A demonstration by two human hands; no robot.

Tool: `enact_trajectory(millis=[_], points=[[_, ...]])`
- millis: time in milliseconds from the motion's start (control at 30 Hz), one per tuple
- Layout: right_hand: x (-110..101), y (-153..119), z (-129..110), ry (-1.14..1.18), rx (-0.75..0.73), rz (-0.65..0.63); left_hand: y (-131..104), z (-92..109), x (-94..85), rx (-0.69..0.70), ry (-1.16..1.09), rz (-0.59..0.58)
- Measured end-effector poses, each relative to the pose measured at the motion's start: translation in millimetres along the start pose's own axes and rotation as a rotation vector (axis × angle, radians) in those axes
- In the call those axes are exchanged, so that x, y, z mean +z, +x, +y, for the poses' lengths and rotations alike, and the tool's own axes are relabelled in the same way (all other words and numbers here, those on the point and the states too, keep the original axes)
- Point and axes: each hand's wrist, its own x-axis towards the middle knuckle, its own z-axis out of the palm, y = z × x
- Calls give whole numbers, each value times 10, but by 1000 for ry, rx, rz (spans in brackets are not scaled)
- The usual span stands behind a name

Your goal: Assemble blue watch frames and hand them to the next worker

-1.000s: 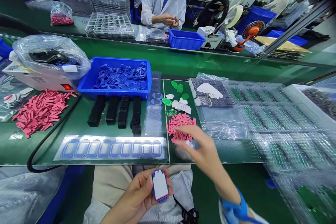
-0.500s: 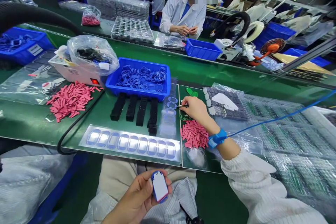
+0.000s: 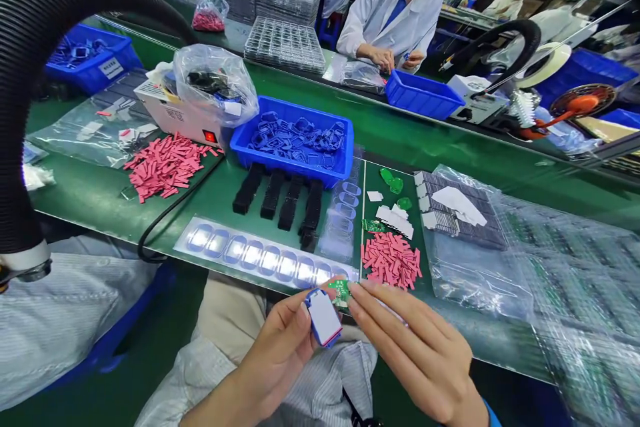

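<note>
My left hand [image 3: 283, 350] grips a small blue case [image 3: 324, 317] with a white rectangle on its face and a thin red strip at its lower edge. Just right of it, my right hand [image 3: 413, 347] pinches a small green circuit board [image 3: 340, 291] close to the case's upper right side. Whether board and case touch is hard to tell. Beyond my hands lie a clear sheet with oval pieces [image 3: 257, 257], a pile of pink strips [image 3: 391, 259] and some white pieces [image 3: 395, 219].
A blue bin of blue frames [image 3: 295, 140] stands behind black stacks [image 3: 287, 203]. At the left are a black hose [image 3: 15, 113], a machine [image 3: 175, 110] and more pink strips [image 3: 165, 163]. Bagged grey parts [image 3: 465, 210] lie right. A person [image 3: 390, 13] sits opposite.
My right hand has come back from the table toward my left hand, now with the green board in its fingers. The view has shifted, and the black hose shows more at the left.
</note>
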Motion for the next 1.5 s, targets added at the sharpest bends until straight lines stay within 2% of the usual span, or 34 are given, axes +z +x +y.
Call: enact_trajectory(millis=[167, 267, 400, 533, 633, 733, 800, 1067, 1500], points=[[54, 18, -76, 87, 118, 43, -43, 12, 43, -3, 34, 46], [53, 94, -101, 59, 217, 44, -48, 17, 39, -12, 55, 92], [30, 181, -99, -12, 199, -42, -34, 10, 7, -63, 51, 85], [22, 167, -83, -42, 212, -57, -21, 1, -29, -58, 20, 56], [-25, 128, -100, -1, 368, -50, -20, 6, -45, -39, 13, 61], [-117, 118, -143, 172, 576, -82, -28, 1, -47, -11, 55, 55], [-173, 139, -172, 282, 644, -105, -37, -16, -43, 47, 109, 40], [-188, 300, -240, 301, 499, -45, -38, -76, -40, 335, 303, -34], [-155, 250, -277, 221, 425, -21, -13, -104, -1, 405, 400, 1]])
